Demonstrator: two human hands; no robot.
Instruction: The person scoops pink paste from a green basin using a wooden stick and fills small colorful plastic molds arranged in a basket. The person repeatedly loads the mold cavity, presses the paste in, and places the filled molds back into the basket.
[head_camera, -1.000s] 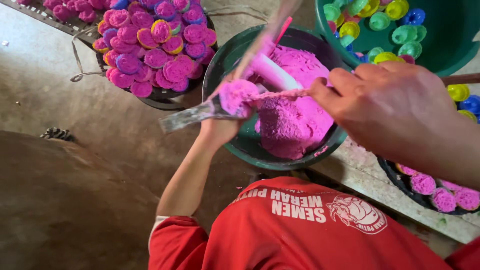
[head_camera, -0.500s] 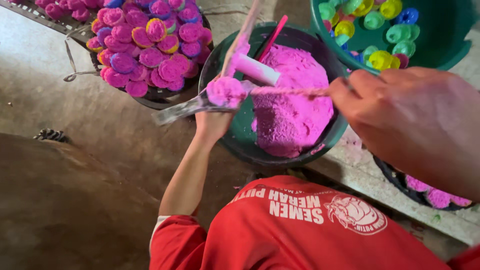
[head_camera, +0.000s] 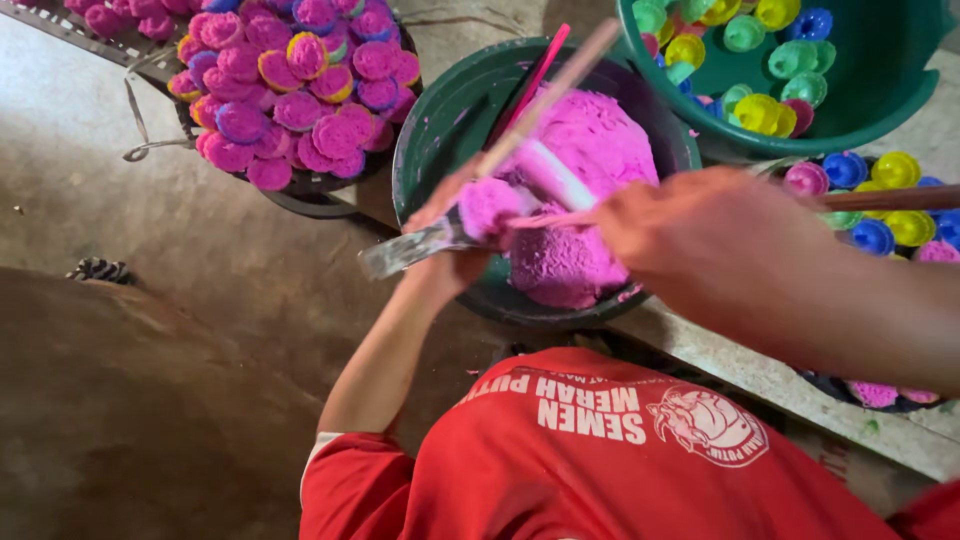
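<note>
Head view, left hand (head_camera: 455, 225): raised over the near-left rim of the basin (head_camera: 430, 130); fingers curled round a small mould (head_camera: 490, 205) heaped with pink paste. Grip: pressed round the mould, which sits in the palm.
Head view, mould: just left of the right hand, above the basin's left half, opening turned toward the right hand.
Head view, blade (head_camera: 410, 250): flat metal strip, paste-smeared, jutting down-left from under the left hand; which fingers hold it cannot be told.
Head view, right hand (head_camera: 705, 240): close to the camera, blurred, over the basin's right rim. Grip: closed on a thin pink stick (head_camera: 560, 217); the finger detail is not legible.
Head view, stick axis: near horizontal, tip pointing left and touching the paste on the mould.
Head view, key relation: the mould lies directly left of the right grip, along the stick's own line; the left hand carries it, the right hand reaches it only through the stick.
Head view, paste (head_camera: 590, 190): pink mound filling the basin, directly below both hands.
Head view, handles: a wooden rod (head_camera: 560, 80) and a pink rod (head_camera: 530, 80) lean up-right out of the paste.
Head view, pan (head_camera: 300, 185): upper left, heaped with pink and purple filled moulds, well apart from the hands.
Head view, tub (head_camera: 880, 90): upper right, holding empty coloured moulds.
</note>
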